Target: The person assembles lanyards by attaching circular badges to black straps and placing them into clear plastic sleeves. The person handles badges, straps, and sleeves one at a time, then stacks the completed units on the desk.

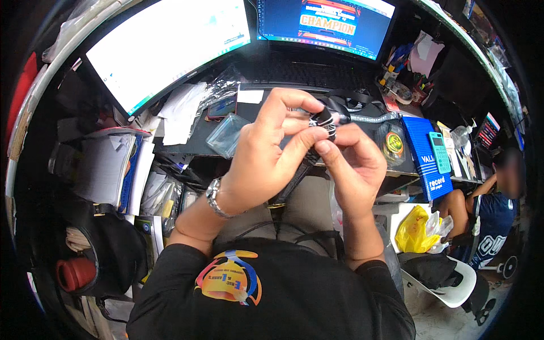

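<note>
My left hand (249,156) and my right hand (356,170) meet above the desk's front edge. Between their fingertips is a black lanyard strap (324,120) with white print, bunched or folded at the pinch. Thumb and fingers of both hands close on it; the exact fold is partly hidden by the fingers. A dark length hangs down toward my lap. More black strap with white lettering (374,118) lies on the desk just beyond my right hand. A clear plastic case (228,136) rests beside my left hand.
Two lit monitors (170,51) and a keyboard (306,72) stand at the back. On the right are a round yellow-green item (392,141), a blue record book (426,158) and a teal calculator (439,152). Papers crowd the left. Another person (493,215) sits at far right, near a white chair (462,283).
</note>
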`<action>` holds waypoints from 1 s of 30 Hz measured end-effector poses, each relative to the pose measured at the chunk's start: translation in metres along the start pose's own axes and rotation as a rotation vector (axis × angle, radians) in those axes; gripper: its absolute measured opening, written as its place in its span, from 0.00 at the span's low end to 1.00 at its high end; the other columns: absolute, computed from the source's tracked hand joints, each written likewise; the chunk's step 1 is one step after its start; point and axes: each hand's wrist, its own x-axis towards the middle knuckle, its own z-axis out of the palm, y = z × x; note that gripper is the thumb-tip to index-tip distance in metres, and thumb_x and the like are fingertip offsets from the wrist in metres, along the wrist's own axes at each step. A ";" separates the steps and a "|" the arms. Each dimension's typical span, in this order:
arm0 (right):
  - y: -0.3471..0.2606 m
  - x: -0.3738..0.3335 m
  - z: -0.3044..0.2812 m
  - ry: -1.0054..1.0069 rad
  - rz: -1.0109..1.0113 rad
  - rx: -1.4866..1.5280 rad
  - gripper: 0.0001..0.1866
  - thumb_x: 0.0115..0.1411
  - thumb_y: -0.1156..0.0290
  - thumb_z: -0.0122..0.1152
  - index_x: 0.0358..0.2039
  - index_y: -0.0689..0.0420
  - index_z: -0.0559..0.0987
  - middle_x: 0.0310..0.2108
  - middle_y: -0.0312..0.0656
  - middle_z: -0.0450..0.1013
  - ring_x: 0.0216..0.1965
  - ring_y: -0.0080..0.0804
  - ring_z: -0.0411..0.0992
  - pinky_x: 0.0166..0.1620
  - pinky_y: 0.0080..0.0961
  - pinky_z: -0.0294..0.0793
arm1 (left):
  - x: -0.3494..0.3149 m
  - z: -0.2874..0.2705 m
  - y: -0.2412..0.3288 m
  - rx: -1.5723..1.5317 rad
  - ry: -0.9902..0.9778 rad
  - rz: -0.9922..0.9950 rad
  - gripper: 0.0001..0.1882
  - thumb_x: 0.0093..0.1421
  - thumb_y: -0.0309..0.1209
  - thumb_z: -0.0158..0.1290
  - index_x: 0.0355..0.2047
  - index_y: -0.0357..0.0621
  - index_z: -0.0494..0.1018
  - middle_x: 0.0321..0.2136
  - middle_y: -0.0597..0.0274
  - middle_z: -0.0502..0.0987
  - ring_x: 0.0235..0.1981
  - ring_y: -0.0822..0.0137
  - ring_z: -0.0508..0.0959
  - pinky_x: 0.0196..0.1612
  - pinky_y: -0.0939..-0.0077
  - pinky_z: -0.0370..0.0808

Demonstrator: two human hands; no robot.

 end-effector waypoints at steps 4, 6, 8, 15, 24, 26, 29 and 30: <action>-0.008 0.016 -0.004 -0.048 0.087 0.084 0.05 0.53 0.83 0.66 0.27 0.62 0.78 0.27 0.34 0.73 0.29 0.18 0.68 0.34 0.16 0.65 | -0.007 -0.023 0.000 -0.010 -0.028 -0.165 0.15 0.61 0.21 0.55 0.44 0.39 0.62 0.31 0.62 0.77 0.36 0.74 0.80 0.40 0.84 0.73; -0.012 0.020 -0.011 -0.053 0.223 0.282 0.04 0.55 0.81 0.65 0.28 0.61 0.78 0.28 0.32 0.72 0.29 0.15 0.67 0.33 0.14 0.65 | -0.004 -0.030 -0.003 -0.137 -0.055 -0.149 0.15 0.61 0.23 0.55 0.44 0.40 0.61 0.30 0.62 0.80 0.31 0.78 0.79 0.37 0.86 0.72; -0.011 0.029 -0.017 -0.167 0.343 0.471 0.04 0.57 0.78 0.63 0.32 0.63 0.77 0.28 0.37 0.73 0.29 0.20 0.71 0.34 0.19 0.71 | -0.003 -0.033 -0.005 -0.263 -0.110 -0.233 0.15 0.61 0.23 0.55 0.45 0.41 0.61 0.30 0.62 0.79 0.30 0.77 0.79 0.36 0.85 0.72; -0.009 0.051 -0.026 -0.358 0.508 0.788 0.07 0.61 0.72 0.59 0.35 0.63 0.76 0.31 0.44 0.76 0.31 0.30 0.75 0.34 0.29 0.77 | 0.005 -0.040 -0.015 -0.327 -0.266 -0.345 0.25 0.55 0.21 0.59 0.51 0.39 0.62 0.35 0.53 0.78 0.31 0.71 0.80 0.35 0.80 0.77; -0.014 0.069 -0.018 -0.275 0.396 0.570 0.15 0.57 0.81 0.62 0.43 0.61 0.70 0.30 0.45 0.77 0.29 0.28 0.77 0.32 0.21 0.77 | 0.010 -0.026 -0.016 -0.108 -0.094 -0.336 0.17 0.63 0.40 0.56 0.43 0.38 0.75 0.33 0.60 0.79 0.24 0.81 0.76 0.22 0.88 0.68; -0.020 0.063 -0.009 -0.143 0.315 0.418 0.15 0.56 0.84 0.62 0.43 0.62 0.71 0.30 0.43 0.77 0.31 0.25 0.77 0.35 0.18 0.77 | 0.007 -0.024 -0.010 -0.086 0.009 -0.342 0.16 0.62 0.40 0.57 0.37 0.37 0.77 0.27 0.64 0.78 0.22 0.83 0.73 0.22 0.89 0.67; -0.028 0.052 0.006 -0.045 0.121 0.237 0.16 0.56 0.84 0.62 0.45 0.63 0.72 0.33 0.39 0.77 0.34 0.21 0.76 0.39 0.15 0.75 | 0.008 -0.016 -0.002 -0.156 0.073 -0.225 0.15 0.61 0.39 0.59 0.30 0.37 0.79 0.20 0.69 0.76 0.21 0.84 0.70 0.23 0.90 0.66; -0.031 0.047 0.010 -0.032 0.055 0.131 0.17 0.56 0.84 0.62 0.47 0.63 0.73 0.35 0.37 0.76 0.37 0.19 0.74 0.42 0.13 0.73 | 0.012 -0.015 -0.002 -0.132 0.050 -0.176 0.15 0.61 0.39 0.59 0.32 0.37 0.79 0.21 0.68 0.77 0.22 0.84 0.71 0.24 0.89 0.67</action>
